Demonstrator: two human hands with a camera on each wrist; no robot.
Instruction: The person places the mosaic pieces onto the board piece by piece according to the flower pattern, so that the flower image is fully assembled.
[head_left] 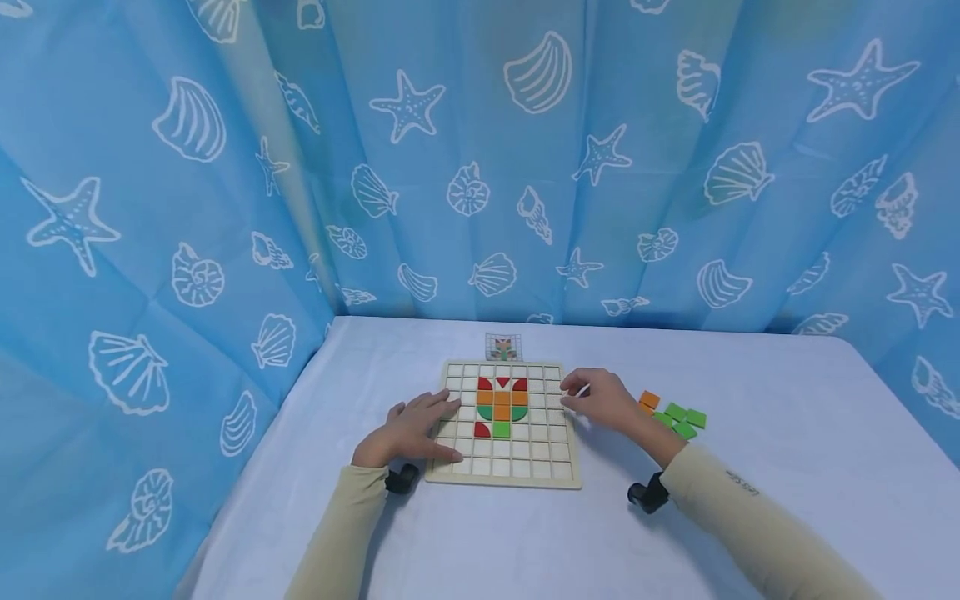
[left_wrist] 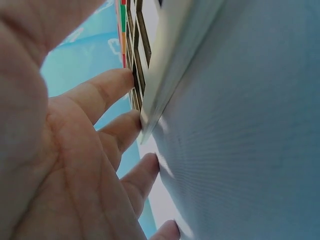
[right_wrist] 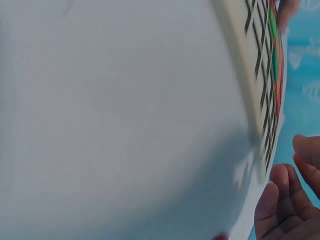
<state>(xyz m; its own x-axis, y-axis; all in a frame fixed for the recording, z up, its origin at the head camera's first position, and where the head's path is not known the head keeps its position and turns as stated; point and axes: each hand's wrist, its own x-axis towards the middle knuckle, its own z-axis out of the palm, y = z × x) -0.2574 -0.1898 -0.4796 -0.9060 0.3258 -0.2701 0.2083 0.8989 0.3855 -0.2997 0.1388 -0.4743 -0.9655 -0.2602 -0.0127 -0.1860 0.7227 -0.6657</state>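
A pale wooden grid board [head_left: 504, 482] lies on the table, with red, orange and green tiles [head_left: 502, 406] set in a tulip-like pattern. My left hand [head_left: 416, 429] rests spread on the board's left side, its thumb toward the lower left squares. In the left wrist view, the fingertips [left_wrist: 125, 77] lie at the board's edge and the table beside it. My right hand [head_left: 602, 398] hovers at the board's right edge with fingers loosely bent. The right wrist view shows the right hand's fingers [right_wrist: 282, 200] curved, and no tile shows between them.
Loose green tiles [head_left: 696, 417] and orange tiles [head_left: 649, 399] lie on the white cloth right of the board, close to the right forearm. A small picture card [head_left: 503, 347] with a gridded pattern sits behind the board. A blue shell-patterned curtain [head_left: 465, 167] hangs beyond the table.
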